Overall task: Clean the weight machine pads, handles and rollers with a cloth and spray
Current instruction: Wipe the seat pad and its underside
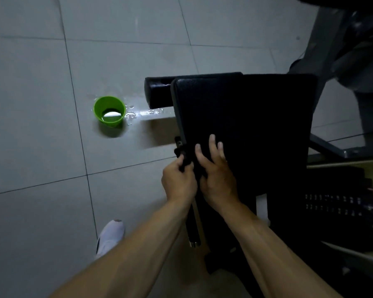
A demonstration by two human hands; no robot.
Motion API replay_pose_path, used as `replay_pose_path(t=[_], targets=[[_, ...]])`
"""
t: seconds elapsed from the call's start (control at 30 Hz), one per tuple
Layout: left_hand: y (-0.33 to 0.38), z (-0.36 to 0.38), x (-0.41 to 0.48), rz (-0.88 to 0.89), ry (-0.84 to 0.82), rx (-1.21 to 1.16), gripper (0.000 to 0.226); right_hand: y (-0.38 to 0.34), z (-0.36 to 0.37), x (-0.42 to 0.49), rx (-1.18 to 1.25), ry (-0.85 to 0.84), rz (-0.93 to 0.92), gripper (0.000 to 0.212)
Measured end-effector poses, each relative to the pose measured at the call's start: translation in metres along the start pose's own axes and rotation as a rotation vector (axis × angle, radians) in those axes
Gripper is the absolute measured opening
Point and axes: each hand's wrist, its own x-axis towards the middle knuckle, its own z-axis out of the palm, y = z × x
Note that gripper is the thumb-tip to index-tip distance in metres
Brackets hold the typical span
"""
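A large black padded seat [246, 130] of the weight machine fills the middle of the head view. A black foam roller [159, 91] juts out to the left behind it. My left hand [178, 181] grips a small dark thing [182, 151] at the pad's left edge; whether it is a cloth or a knob I cannot tell. My right hand [215, 173] lies flat on the pad beside it, fingers spread and straight. No spray bottle is in view.
A green cup [109, 111] with liquid stands on the grey tiled floor [41, 104], with a wet patch [142, 114] beside it. The weight stack [336, 207] sits at the right, the grey machine frame [323, 39] at the upper right. A white shoe [110, 237] is at the bottom left.
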Motion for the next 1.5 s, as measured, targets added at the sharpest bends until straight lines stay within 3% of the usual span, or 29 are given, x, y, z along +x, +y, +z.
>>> replay_pose_path(t=[0.1,0.23,0.3,0.43,0.6,0.73,0.9,1.1,1.3,1.4,1.5], targets=[[0.016,0.0,0.026,-0.057,0.069,-0.076,0.035,0.005,-0.002,-0.001,0.023,-0.009,-0.021,0.077],[0.068,-0.011,0.077,0.041,0.153,-0.178,0.035,0.004,-0.003,-0.001,0.008,-0.002,-0.015,0.075],[0.079,-0.012,0.087,0.08,0.138,-0.214,0.037,-0.004,-0.005,-0.001,0.046,0.025,0.033,0.067],[0.045,-0.011,0.058,0.125,0.014,-0.152,0.046,-0.029,-0.035,0.042,0.087,0.232,0.057,0.058],[0.03,0.0,0.053,0.016,-0.008,-0.206,0.055,-0.048,-0.061,0.099,0.081,0.051,0.053,0.069],[0.08,-0.006,0.123,0.028,0.067,-0.362,0.054,-0.044,-0.051,0.091,-0.008,0.06,0.044,0.073],[0.121,-0.016,0.139,0.171,0.055,-0.231,0.046,-0.046,-0.049,0.094,-0.026,0.046,0.068,0.074],[0.075,-0.01,0.082,0.028,0.03,-0.219,0.041,-0.057,-0.055,0.098,-0.055,-0.023,0.121,0.075],[0.129,-0.026,0.128,0.041,0.036,-0.208,0.045,-0.063,-0.073,0.101,-0.036,-0.09,0.152,0.075],[0.153,-0.043,0.158,0.159,-0.122,-0.018,0.04,-0.074,-0.08,0.108,0.046,-0.072,0.259,0.064],[0.149,-0.059,0.168,0.304,-0.306,0.197,0.042,-0.094,-0.09,0.124,0.195,0.14,0.479,0.046]])
